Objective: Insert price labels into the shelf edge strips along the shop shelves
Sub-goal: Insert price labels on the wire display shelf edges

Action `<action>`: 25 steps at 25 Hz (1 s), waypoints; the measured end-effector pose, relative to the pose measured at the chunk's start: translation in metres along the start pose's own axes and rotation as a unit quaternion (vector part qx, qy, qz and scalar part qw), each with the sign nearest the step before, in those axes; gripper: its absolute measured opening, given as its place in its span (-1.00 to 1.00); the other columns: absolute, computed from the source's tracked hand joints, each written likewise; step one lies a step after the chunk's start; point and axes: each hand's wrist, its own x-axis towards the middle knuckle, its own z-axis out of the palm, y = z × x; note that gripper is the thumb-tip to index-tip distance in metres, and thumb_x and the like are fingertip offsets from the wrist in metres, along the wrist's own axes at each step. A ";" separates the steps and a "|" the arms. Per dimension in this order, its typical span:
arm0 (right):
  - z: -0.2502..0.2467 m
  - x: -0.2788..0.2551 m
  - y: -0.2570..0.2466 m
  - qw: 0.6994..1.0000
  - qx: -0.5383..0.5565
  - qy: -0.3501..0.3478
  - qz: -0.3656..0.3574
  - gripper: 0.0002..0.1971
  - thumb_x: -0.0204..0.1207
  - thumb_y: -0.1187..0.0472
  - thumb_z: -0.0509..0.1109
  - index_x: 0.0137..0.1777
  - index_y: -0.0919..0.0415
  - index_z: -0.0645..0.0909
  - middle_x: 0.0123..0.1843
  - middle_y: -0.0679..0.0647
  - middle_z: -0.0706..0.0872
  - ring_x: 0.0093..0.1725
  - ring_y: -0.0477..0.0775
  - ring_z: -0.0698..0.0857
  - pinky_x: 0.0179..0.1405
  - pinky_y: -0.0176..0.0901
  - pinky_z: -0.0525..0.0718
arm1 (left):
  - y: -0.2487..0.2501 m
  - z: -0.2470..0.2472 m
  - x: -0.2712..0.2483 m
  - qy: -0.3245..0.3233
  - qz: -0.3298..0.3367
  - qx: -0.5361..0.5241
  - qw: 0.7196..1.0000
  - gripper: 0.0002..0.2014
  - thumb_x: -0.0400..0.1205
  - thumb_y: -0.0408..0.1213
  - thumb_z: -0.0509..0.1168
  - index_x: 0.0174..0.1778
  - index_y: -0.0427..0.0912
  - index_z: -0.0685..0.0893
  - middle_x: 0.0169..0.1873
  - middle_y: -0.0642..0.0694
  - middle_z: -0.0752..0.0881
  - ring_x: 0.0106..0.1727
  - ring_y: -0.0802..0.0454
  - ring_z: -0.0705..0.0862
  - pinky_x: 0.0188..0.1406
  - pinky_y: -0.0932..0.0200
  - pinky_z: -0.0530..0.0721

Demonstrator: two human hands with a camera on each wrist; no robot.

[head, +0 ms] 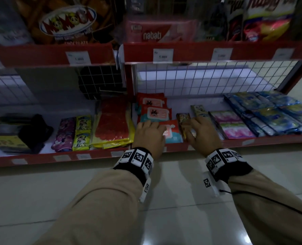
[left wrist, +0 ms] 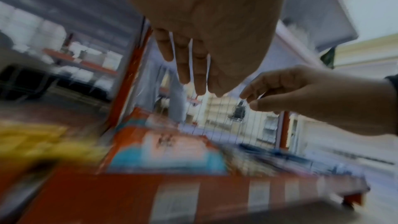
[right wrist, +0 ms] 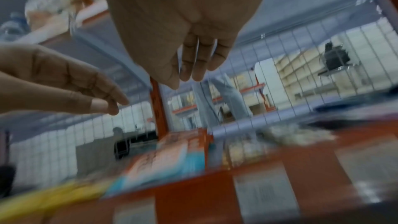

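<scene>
My left hand hovers over the front of the low right shelf, above the red wipe packs, fingers straight and holding nothing. My right hand hangs beside it over a small gold-brown pack, fingers relaxed and also holding nothing. The red shelf edge strip runs just below both wrists. White price labels sit in the strip to the left; one more label sits to the right. In the blurred left wrist view, my fingers point over the wipes, with labels in the strip below. The right wrist view shows the same strip label.
The upper shelf's strip carries price labels under snack bags. Blue and pink sachets fill the right of the low shelf, yellow-red packs the left bay. A wire grid backs the shelf. Pale floor tiles lie below.
</scene>
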 end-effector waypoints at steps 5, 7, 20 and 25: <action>-0.071 0.051 -0.012 0.995 -0.017 0.099 -0.008 -0.78 0.49 0.32 0.40 0.14 0.24 0.66 0.03 0.20 0.64 0.05 0.23 0.61 -0.03 -0.09 0.53 | -0.001 -0.084 0.045 0.078 0.052 -0.013 0.996 -0.73 0.63 -0.11 0.15 0.21 -0.01 0.59 0.14 -0.02 0.65 0.18 -0.08 0.54 0.17 0.00 0.35; -0.100 0.069 -0.018 0.991 -0.035 0.125 -0.014 -0.79 0.52 0.30 0.38 0.14 0.21 0.66 0.02 0.16 0.64 0.05 0.20 0.61 -0.05 -0.10 0.53 | -0.003 -0.114 0.058 0.103 0.066 -0.025 0.992 -0.74 0.64 -0.11 0.16 0.20 0.00 0.61 0.12 0.00 0.66 0.19 -0.06 0.54 0.19 0.01 0.35; -0.179 0.076 -0.010 0.977 -0.105 0.154 0.100 -0.86 0.54 0.23 0.39 0.06 0.22 0.63 -0.01 0.15 0.64 -0.09 0.16 0.63 -0.19 -0.14 0.45 | 0.002 -0.178 0.092 0.145 0.130 -0.075 0.978 -0.69 0.63 0.00 0.17 0.25 0.03 0.60 0.19 0.00 0.60 0.29 -0.07 0.46 0.28 -0.01 0.30; -0.174 0.063 0.030 0.971 -0.108 0.177 0.119 -0.84 0.48 0.26 0.42 0.04 0.25 0.64 0.00 0.18 0.63 0.03 0.25 0.59 -0.15 -0.01 0.56 | 0.032 -0.163 0.097 0.147 0.129 -0.081 0.977 -0.72 0.63 -0.02 0.18 0.22 0.06 0.61 0.17 0.05 0.61 0.25 -0.04 0.47 0.22 0.02 0.33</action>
